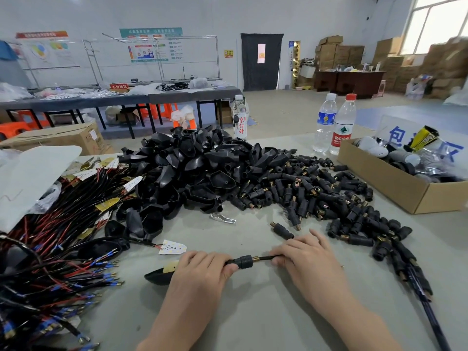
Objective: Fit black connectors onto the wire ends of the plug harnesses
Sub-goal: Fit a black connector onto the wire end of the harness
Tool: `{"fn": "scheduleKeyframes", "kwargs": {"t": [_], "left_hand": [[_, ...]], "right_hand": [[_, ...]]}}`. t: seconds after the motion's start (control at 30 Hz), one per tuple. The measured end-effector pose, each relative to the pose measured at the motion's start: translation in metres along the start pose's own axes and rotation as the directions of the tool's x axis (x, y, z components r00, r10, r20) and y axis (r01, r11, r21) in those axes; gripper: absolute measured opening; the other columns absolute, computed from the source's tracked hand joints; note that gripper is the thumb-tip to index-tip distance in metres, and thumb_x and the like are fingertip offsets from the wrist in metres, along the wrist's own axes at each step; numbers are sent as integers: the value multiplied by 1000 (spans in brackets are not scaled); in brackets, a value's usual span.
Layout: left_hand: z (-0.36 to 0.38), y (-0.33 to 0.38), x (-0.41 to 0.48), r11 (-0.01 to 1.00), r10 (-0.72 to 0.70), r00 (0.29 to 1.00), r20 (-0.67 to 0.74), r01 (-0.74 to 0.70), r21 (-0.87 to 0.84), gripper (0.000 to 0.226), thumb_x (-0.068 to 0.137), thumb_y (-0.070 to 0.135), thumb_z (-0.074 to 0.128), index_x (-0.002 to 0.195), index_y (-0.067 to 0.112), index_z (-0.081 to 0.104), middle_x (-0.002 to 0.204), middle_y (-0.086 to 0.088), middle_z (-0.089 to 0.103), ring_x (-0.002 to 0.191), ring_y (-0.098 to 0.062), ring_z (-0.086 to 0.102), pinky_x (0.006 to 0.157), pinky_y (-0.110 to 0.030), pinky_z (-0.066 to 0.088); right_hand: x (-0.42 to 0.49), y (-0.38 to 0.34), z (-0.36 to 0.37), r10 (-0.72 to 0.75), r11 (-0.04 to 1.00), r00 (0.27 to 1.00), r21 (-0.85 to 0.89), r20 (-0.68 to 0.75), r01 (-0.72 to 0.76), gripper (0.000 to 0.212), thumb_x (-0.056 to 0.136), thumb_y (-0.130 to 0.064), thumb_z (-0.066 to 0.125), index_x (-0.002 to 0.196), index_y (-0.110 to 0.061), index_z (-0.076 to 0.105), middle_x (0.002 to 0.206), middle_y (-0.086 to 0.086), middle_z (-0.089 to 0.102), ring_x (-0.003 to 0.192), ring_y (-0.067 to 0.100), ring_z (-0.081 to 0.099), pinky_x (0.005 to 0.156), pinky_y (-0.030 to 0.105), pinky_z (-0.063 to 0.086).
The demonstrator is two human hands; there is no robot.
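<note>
My left hand [202,269] grips a black connector [244,261] with a brass threaded end, low in the middle of the table. My right hand [307,259] pinches the black wire [263,258] that runs out of that brass end. A black shell [158,276] of the same harness lies under my left wrist. A heap of loose black connectors [329,198] spreads to the right, and one lone connector [282,230] lies just beyond my right hand. Black plug shells [192,171] are piled at the centre. Harnesses with red and black wires [58,249] lie in a bundle on the left.
An open cardboard box [395,181] of parts stands at the right. Two water bottles [334,122] stand behind the connector heap, and a third bottle [240,117] behind the shells. A small metal clip [222,218] and an LED board [172,248] lie near my hands.
</note>
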State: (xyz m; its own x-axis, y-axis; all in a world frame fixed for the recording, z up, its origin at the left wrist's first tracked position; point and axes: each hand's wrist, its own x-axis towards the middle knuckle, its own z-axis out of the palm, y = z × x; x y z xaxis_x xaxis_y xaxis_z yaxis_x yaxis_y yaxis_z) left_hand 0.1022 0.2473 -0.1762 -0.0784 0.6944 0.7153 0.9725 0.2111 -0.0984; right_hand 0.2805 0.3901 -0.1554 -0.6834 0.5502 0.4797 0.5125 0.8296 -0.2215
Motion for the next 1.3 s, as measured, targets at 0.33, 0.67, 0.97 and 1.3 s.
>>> {"fn": "scheduleKeyframes", "kwargs": {"t": [0.33, 0.67, 0.97, 1.3], "left_hand": [[3, -8, -2, 995, 1, 999, -37, 3, 99, 34, 100, 36, 44, 82, 22, 69, 73, 10, 60, 70, -20, 58, 83, -35, 42], [1, -16, -4, 997, -77, 997, -8, 77, 25, 35, 97, 37, 44, 85, 21, 73, 92, 5, 65, 91, -18, 63, 82, -31, 41], [-9, -15, -4, 993, -77, 992, 97, 68, 92, 42, 98, 38, 36, 87, 22, 74, 81, 8, 63, 66, -16, 60, 53, -30, 49], [-17, -18, -3, 982, -184, 982, 47, 182, 51, 39, 94, 40, 40, 81, 24, 72, 76, 11, 61, 62, -14, 60, 50, -26, 43]], "right_hand": [[3, 10, 4, 12, 997, 997, -76, -70, -17, 19, 68, -26, 89, 72, -37, 75, 64, -23, 65, 75, 20, 65, 101, 42, 27], [3, 22, 1, 133, 988, 990, -74, -54, -137, 12, 76, -24, 85, 75, -33, 76, 70, -20, 70, 82, 22, 64, 107, 47, 25], [0, 37, -1, 255, 966, 966, -31, -34, -256, 17, 80, -21, 79, 79, -38, 76, 72, -24, 66, 90, 21, 60, 110, 47, 18], [-5, 64, -10, 424, 889, 904, -163, -55, -427, 12, 91, -28, 66, 93, -33, 77, 90, -10, 72, 102, 27, 58, 112, 54, 25]]}}
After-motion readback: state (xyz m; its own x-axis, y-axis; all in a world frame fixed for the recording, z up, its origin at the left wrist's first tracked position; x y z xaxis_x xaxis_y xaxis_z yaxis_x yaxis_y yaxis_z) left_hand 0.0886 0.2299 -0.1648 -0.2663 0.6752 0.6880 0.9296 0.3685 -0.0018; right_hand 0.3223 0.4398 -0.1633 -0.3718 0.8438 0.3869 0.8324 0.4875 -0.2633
